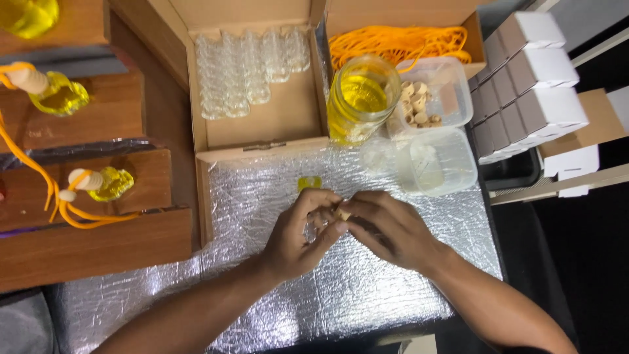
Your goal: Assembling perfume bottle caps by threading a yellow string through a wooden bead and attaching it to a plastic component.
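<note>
My left hand [298, 233] and my right hand [386, 229] meet over the silver foil mat [262, 196]. Between their fingertips sits a small glass bottle with a pale wooden cap [341, 213], mostly hidden by my fingers. Both hands pinch it together. A small bottle of yellow liquid [309, 183] stands on the mat just beyond my left fingers. Farther back stands a glass jar of yellow liquid [360, 98].
A cardboard box [288, 111] holds several empty clear bottles [242, 65]. Orange cord [393, 42] fills a second box. Clear tubs hold wooden caps [419, 105] and a lid [436, 160]. Finished yellow bottles with cords [105, 183] lie on wooden steps at left. White cartons [531, 78] stack at right.
</note>
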